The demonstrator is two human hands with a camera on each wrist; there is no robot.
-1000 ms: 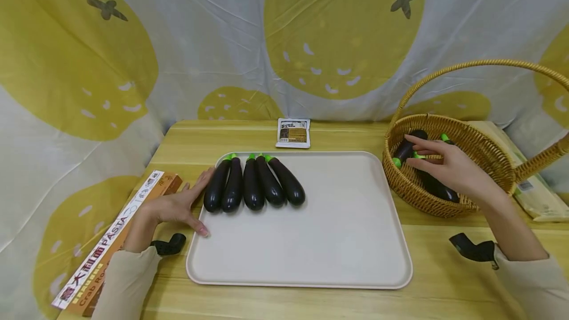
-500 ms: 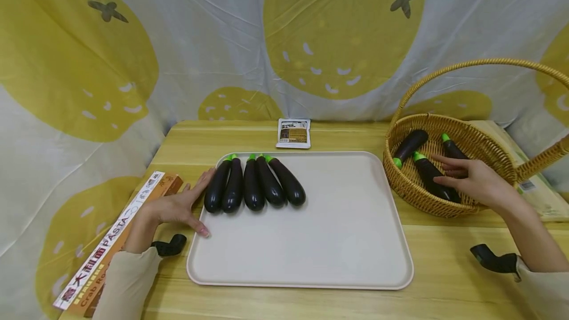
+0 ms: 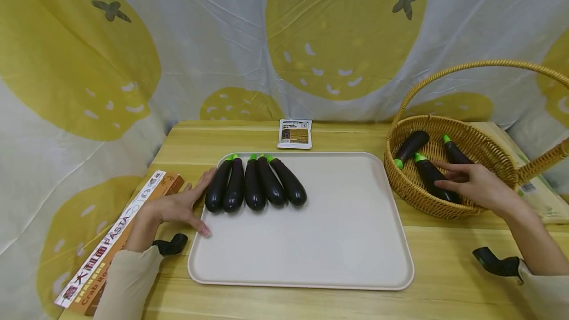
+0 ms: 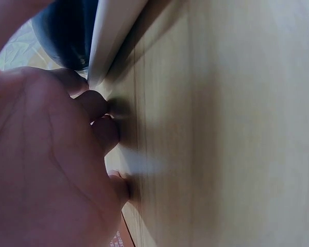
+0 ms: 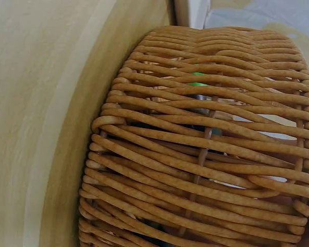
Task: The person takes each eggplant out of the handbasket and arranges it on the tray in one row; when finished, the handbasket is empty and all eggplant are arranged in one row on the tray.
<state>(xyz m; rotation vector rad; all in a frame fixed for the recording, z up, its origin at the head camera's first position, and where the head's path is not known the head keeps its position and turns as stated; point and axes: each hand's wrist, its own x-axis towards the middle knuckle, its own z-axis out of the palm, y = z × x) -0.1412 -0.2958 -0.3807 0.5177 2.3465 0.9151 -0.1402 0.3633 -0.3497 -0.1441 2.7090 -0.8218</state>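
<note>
Several dark eggplants (image 3: pixel 255 186) with green stem ends lie side by side in the upper left part of a pale tray (image 3: pixel 311 251). My left hand (image 3: pixel 180 206) rests at the tray's left edge, fingers spread beside the outermost eggplant and thumb over the rim. In the left wrist view, its fingertips touch the wooden table (image 4: pixel 221 154). On the right, my right hand (image 3: pixel 482 186) reaches into a wicker basket (image 3: pixel 406 186) and grips an eggplant (image 3: pixel 428 174) between thumb and fingers. Two other eggplants (image 3: pixel 413 147) lie in it. The basket's wall (image 5: pixel 206 144) hides that hand's fingers in the right wrist view.
A long pasta box (image 3: pixel 111 241) lies left of the tray, under the left forearm. Behind the tray is a small packet (image 3: pixel 295 134). The basket's tall handle (image 3: pixel 484 64) arches above it, and a pale flat package (image 3: pixel 538 191) lies to its right.
My right hand has drawn back from the left eggplant in the basket to the near one, moving right and closer, and its fingers have settled around it. The left hand stays put.
</note>
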